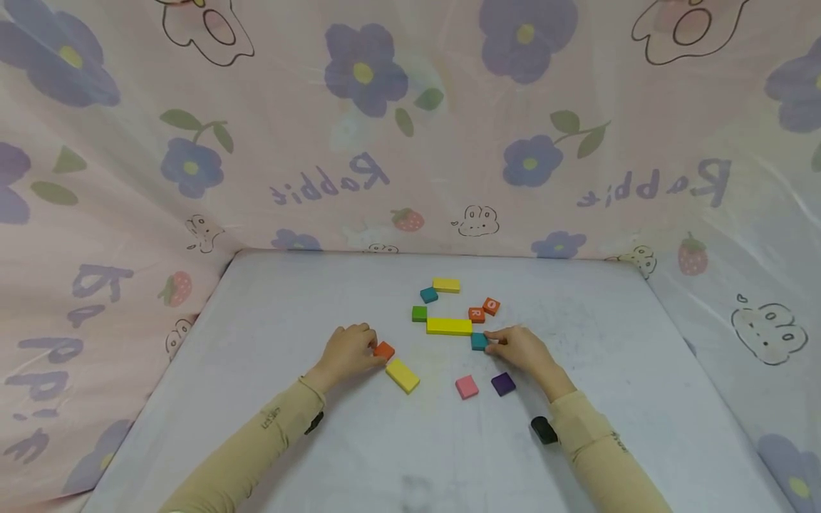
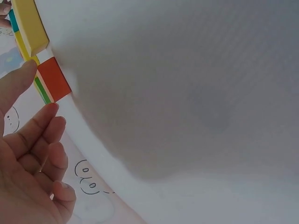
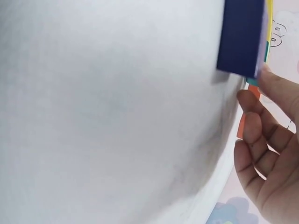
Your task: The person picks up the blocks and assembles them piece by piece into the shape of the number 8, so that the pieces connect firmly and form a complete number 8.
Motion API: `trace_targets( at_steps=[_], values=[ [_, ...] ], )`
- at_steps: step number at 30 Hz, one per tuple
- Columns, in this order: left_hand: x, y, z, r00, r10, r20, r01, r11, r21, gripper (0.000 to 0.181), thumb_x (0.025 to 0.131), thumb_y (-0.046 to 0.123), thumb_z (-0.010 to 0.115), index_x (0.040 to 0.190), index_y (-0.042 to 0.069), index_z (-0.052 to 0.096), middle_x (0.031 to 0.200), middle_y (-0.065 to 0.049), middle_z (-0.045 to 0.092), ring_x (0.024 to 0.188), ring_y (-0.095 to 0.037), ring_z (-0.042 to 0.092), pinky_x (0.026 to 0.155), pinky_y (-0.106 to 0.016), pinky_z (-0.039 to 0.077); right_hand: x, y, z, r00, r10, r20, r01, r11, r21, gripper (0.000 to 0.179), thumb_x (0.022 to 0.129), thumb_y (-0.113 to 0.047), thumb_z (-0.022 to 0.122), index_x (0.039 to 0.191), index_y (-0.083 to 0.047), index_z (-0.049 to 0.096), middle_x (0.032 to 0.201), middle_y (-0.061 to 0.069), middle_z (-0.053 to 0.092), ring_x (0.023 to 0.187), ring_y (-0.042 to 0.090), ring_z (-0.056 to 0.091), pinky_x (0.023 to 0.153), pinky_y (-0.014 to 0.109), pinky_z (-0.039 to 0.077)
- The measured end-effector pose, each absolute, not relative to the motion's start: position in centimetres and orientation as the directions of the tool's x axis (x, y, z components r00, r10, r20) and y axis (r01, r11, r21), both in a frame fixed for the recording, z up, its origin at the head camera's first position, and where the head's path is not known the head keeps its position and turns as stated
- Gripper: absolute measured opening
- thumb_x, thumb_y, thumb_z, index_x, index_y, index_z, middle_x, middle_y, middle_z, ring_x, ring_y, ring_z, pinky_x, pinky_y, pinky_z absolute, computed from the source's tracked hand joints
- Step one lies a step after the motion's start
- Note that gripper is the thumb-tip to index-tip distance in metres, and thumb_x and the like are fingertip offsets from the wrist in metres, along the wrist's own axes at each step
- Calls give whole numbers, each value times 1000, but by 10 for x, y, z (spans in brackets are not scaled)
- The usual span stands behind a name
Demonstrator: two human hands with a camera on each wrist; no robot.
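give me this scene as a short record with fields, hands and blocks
left hand: pinches plain orange block
right hand: pinches near teal block
middle: long yellow block
by its left end: green block
lettered: orange R block, rear orange block
far side: far yellow block, far teal block
near side: near yellow block, pink block, purple block
surface: white tabletop

In my head view, the left hand hides part of the orange block; behind its fingers, I can't read the tiny print on the sleeve. Past that thumb, my left wrist view crops the yellow block. Beyond the tips of the right hand, the purple block runs off-frame, hiding most of the teal block.
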State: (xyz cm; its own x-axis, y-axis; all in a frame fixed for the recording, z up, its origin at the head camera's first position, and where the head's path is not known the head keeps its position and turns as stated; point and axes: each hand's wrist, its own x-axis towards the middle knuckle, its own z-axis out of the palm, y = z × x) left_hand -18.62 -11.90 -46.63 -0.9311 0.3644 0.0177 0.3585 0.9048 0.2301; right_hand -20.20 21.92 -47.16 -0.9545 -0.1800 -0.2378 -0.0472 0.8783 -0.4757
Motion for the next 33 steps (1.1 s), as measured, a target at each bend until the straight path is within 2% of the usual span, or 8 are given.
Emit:
trace_targets(
  at_steps=[6,16,22,33],
  values=[
    [-186,-118,-466,-930,364,43,364,903,229,33,73,40,76,81,10,65,78,2,59,69,-13,51,69,-32,38,-202,220,-471,-954,-179,-239,-44,875,-481,41,86,-29,65,125,-17,60,73,2,57,57,13,39,52,26,32],
    [-189,-115,-468,-926,374,42,374,901,221,27,75,35,75,84,11,66,81,1,61,69,-13,52,67,-31,38,-203,221,-472,-952,-180,-246,-37,870,-491,40,86,-29,65,124,-18,60,68,2,52,55,12,38,51,25,31],
    [-193,-110,-467,-918,393,44,392,891,229,24,77,28,74,93,10,69,87,1,65,77,-16,60,72,-35,42,-202,220,-471,-953,-177,-247,-34,870,-492,40,86,-30,65,124,-18,60,67,1,51,55,12,38,51,25,32],
    [-204,-94,-467,-898,439,31,434,872,225,21,81,21,70,100,11,69,97,-2,67,86,-19,64,75,-37,44,-201,219,-468,-951,-170,-257,-23,871,-490,40,86,-29,65,125,-18,60,66,1,49,55,12,36,51,25,30]
  ],
)
